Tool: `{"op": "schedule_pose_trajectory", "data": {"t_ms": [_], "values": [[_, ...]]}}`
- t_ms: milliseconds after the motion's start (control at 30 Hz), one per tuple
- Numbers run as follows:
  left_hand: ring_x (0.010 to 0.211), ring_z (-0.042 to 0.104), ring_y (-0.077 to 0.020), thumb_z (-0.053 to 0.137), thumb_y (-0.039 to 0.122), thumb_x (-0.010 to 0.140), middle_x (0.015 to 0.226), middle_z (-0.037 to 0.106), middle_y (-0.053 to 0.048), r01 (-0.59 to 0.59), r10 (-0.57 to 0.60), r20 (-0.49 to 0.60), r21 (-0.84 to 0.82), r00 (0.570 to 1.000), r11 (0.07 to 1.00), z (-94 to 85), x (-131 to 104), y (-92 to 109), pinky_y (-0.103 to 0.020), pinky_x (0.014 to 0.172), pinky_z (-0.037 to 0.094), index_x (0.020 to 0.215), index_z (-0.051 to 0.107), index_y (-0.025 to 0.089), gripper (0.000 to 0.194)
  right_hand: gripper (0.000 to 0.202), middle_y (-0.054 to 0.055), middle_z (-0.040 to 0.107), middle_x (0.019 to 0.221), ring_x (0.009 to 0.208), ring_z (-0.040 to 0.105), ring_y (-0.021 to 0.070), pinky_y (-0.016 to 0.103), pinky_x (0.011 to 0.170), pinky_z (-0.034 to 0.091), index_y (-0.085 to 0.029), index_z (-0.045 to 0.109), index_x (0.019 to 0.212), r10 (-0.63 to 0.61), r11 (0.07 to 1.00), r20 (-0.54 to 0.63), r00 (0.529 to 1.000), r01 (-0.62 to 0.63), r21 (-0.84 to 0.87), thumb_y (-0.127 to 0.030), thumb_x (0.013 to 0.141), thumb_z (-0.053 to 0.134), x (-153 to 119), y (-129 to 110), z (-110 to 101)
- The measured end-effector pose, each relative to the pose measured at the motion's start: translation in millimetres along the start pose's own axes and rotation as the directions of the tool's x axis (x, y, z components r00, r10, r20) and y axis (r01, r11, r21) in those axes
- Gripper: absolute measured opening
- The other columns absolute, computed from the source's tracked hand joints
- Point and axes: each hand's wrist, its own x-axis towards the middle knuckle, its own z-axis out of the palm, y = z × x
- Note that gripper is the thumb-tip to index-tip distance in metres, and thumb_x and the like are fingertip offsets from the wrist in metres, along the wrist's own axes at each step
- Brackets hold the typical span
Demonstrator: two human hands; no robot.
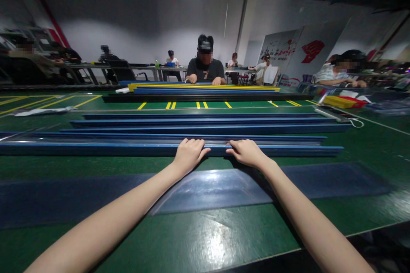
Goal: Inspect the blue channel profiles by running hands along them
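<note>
Fingers (pixel 194 141) of the left hand (pixel 188 155) and right hand (pixel 248 152) grip the nearest blue rail (pixel 218 151).

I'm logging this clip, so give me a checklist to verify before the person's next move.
1. Left hand on the nearest blue channel: ok, thumb at its near wall.
2. Right hand on the same channel: ok.
3. Both channel ends in view: not ok, left end runs out of frame.
4. Clear plastic strip apart from the channel: ok, nearer the person.
5. Grip firmness: cannot tell.
</note>
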Motion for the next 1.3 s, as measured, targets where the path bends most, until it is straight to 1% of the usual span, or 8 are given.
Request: {"op": "schedule_pose_trajectory", "data": {"t_ms": [167,333,500,633,800,900,1000,1300], "values": [[0.067,0.053,-0.0164,0.033,0.041,0.088,0.069,0.061,-0.004,-0.007,0.007,0.015,-0.002,1.0,1.0,-2.0,0.5,0.4,-0.029,0.061,0.027,0.076,0.052,0.017,0.033,0.032,0.009,0.067,0.087,0.077,0.062,0.0213,0.025,0.059,0.034,-0.018,0.058,0.09,0.0,1.0,0.027,1.0,0.001,-0.015,-0.04,0.086,0.034,0.9,0.2,-2.7],[0.07,0.053,-0.016,0.033,0.04,0.089,0.075,0.062,-0.003,-0.019,0.02,0.013,-0.053,1.0,0.998,-1.6,0.1,-0.5,-0.029,0.063,0.029,0.081,0.053,0.017,0.032,0.033,0.009,0.067,0.086,0.077,0.062,0.0219,0.025,0.058,0.034,-0.019,0.058,0.089,0.003,1.0,0.04,0.999,-0.002,-0.016,-0.041,0.085,0.034,2.0,1.7,-2.9],[0.078,0.053,-0.0157,0.033,0.034,0.09,0.083,0.061,-0.004,-0.093,0.094,-0.002,-0.142,0.996,0.985,-1.0,0.1,-1.6,-0.029,0.069,0.031,0.094,0.053,0.016,0.027,0.033,0.009,0.067,0.085,0.076,0.062,0.0226,0.026,0.057,0.033,-0.02,0.059,0.093,-0.007,1.0,0.036,0.999,0.007,-0.012,-0.039,0.085,0.034,0.6,8.4,-2.4],[0.08,0.053,-0.0161,0.032,0.031,0.09,0.086,0.061,-0.005,-0.129,0.127,-0.023,-0.14,0.992,0.982,-0.8,0.0,-1.5,-0.029,0.072,0.031,0.098,0.052,0.015,0.027,0.032,0.009,0.067,0.084,0.076,0.062,0.0224,0.025,0.056,0.033,-0.019,0.061,0.09,0.026,1.0,0.058,0.998,-0.025,-0.01,-0.039,0.084,0.036,-4.0,17.9,-3.2],[0.079,0.052,-0.018,0.037,0.038,0.088,0.084,0.061,-0.005,-0.07,0.069,-0.013,-0.051,0.998,0.996,-1.1,-0.5,-1.1,-0.03,0.069,0.03,0.095,0.054,0.015,0.03,0.034,0.01,0.066,0.089,0.081,0.061,0.023,0.026,0.058,0.035,-0.02,0.06,0.098,0.078,0.997,0.097,0.992,-0.079,0.004,-0.039,0.084,0.036,-11.2,31.5,-4.9],[0.077,0.052,-0.0191,0.039,0.044,0.085,0.08,0.061,-0.005,-0.033,0.033,0.007,-0.004,0.999,0.999,-2.0,-0.7,-0.7,-0.031,0.067,0.03,0.085,0.056,0.015,0.034,0.036,0.01,0.066,0.093,0.085,0.06,0.0236,0.026,0.061,0.036,-0.021,0.059,0.104,0.095,0.995,0.112,0.989,-0.097,0.014,-0.039,0.084,0.036,-14.4,36.6,-5.2],[0.075,0.052,-0.0194,0.04,0.046,0.084,0.078,0.061,-0.005,-0.018,0.017,0.019,0.026,1.0,1.0,-2.6,-0.4,-0.1,-0.031,0.065,0.028,0.078,0.055,0.016,0.035,0.037,0.011,0.065,0.096,0.088,0.06,0.0239,0.027,0.063,0.037,-0.02,0.058,0.107,0.105,0.994,0.122,0.987,-0.108,0.021,-0.039,0.084,0.036,-16.0,37.6,-4.7],[0.073,0.052,-0.0188,0.039,0.046,0.085,0.076,0.06,-0.005,-0.022,0.022,0.004,0.035,1.0,0.999,-0.8,-1.0,-0.2,-0.031,0.064,0.027,0.076,0.055,0.016,0.035,0.042,0.01,0.063,0.102,0.092,0.058,0.0242,0.028,0.068,0.038,-0.019,0.059,0.106,0.077,0.996,0.078,0.994,-0.081,0.044,-0.044,0.085,0.032,-17.6,34.0,-4.1]]}}
